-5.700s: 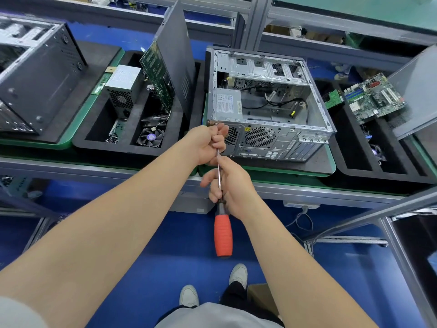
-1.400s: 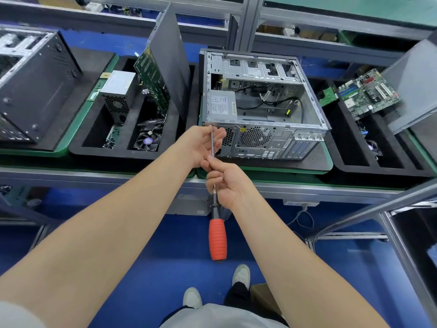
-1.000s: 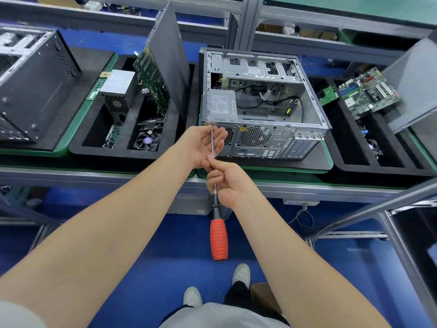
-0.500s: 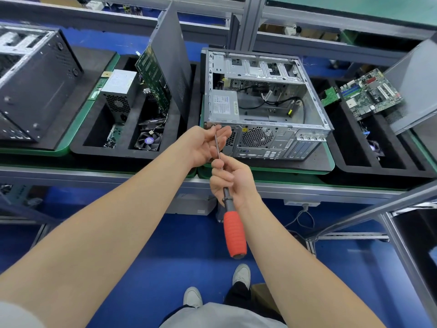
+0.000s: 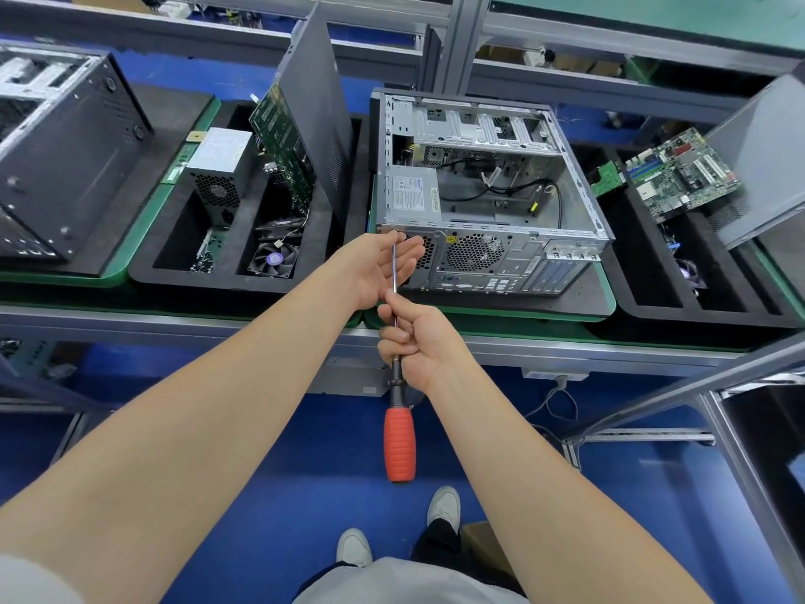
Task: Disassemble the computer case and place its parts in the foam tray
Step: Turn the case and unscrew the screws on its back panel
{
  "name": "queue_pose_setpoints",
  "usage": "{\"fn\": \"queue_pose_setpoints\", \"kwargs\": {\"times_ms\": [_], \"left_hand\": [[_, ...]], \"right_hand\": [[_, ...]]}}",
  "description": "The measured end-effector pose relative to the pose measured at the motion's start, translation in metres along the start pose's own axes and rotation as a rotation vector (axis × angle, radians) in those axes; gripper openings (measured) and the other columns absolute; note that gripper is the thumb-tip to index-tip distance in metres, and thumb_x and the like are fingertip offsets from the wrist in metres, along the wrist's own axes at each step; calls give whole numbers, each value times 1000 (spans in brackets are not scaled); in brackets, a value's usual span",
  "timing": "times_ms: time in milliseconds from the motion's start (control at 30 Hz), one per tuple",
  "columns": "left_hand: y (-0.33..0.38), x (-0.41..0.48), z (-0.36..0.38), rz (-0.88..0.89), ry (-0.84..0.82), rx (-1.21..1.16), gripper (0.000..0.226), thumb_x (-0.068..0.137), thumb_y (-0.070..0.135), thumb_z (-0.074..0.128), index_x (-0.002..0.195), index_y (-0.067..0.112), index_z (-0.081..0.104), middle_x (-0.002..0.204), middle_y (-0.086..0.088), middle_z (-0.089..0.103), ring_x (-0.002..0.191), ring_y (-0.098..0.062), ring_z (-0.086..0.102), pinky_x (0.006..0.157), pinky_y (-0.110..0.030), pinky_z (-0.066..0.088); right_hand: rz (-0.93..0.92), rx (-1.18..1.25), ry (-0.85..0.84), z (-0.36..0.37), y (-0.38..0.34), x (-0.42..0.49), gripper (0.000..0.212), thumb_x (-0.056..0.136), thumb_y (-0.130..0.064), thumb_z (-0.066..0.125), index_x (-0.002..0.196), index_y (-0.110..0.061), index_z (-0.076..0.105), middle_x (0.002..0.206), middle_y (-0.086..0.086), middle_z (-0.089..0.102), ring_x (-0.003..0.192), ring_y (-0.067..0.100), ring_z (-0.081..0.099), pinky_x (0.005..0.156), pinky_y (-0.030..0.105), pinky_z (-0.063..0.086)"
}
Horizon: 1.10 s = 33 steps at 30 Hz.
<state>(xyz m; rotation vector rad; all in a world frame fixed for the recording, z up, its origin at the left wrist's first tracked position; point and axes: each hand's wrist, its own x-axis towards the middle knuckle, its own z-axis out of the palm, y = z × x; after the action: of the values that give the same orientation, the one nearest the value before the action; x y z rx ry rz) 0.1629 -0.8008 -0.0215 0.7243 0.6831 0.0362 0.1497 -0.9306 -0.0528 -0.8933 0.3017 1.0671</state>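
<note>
Computer case [image 5: 501, 263] at screwdriver [image 5: 397, 388] tip, right hand [image 5: 420, 342] around the shaft

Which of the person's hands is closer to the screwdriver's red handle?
Right. The right hand grips the screwdriver shaft just above the red handle. The left hand lies open farther up, beside the tip at the computer case rear corner.
</note>
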Motion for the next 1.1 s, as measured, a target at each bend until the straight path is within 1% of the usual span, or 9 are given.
{"fn": "queue_pose_setpoints", "kwargs": {"times_ms": [133,300,433,600,767,900,967,1033,1100], "left_hand": [[-4,1,1,22,22,-1,15,106,19,54,112,7,61,105,-10,79,82,-17,78,63,-24,62],[-9,1,3,46,81,-6,12,100,17,55,97,9,63,99,-9,80,81,-18,78,57,-24,61],[-12,0,6,63,114,-13,13,97,19,52,93,10,61,97,-9,80,80,-20,78,56,-24,60],[-11,2,9,91,146,5,15,98,19,48,92,10,59,95,-10,80,76,-19,78,57,-24,59],[-21,4,12,68,121,109,13,98,22,52,99,11,60,96,-6,80,75,-18,76,63,-27,60],[-39,8,26,-2,68,210,11,92,21,57,97,13,62,99,-6,80,76,-20,75,56,-27,58],[-52,13,38,-18,58,227,9,89,19,59,92,12,63,99,-10,79,77,-23,72,61,-31,60],[-67,21,52,-31,47,269,8,88,18,60,87,10,63,87,-9,78,72,-23,71,65,-32,60],[-83,29,69,-46,35,329,10,89,18,59,85,10,63,75,-7,75,62,-20,69,63,-30,59]], "right_hand": [[14,-9,-7,-3,0,3,8,104,-17,63,101,-10,66,70,2,64,39,4,33,32,16,26],[13,-99,1,-9,-1,5,9,101,-21,70,99,-13,67,71,1,66,42,4,33,37,16,24],[0,-167,9,-13,1,5,7,102,-22,68,103,-16,67,71,-2,66,41,5,35,40,16,22],[-46,-231,48,-21,2,5,9,100,-22,70,106,-16,66,72,-1,68,41,8,37,36,18,24],[-253,-295,148,-28,1,7,15,99,-26,75,105,-14,70,77,3,71,44,11,44,38,21,30],[-489,-339,273,-41,-9,6,15,104,-25,68,106,-11,73,77,4,70,47,16,49,40,24,35],[-585,-377,353,-52,-17,3,15,105,-26,65,105,-13,73,77,5,69,48,19,52,42,27,38],[-663,-412,449,-66,-25,0,16,106,-27,63,100,-14,72,76,7,69,48,20,55,43,30,41],[-725,-442,527,-81,-36,-3,20,106,-29,61,95,-15,71,75,11,70,48,21,56,47,33,43]]}}
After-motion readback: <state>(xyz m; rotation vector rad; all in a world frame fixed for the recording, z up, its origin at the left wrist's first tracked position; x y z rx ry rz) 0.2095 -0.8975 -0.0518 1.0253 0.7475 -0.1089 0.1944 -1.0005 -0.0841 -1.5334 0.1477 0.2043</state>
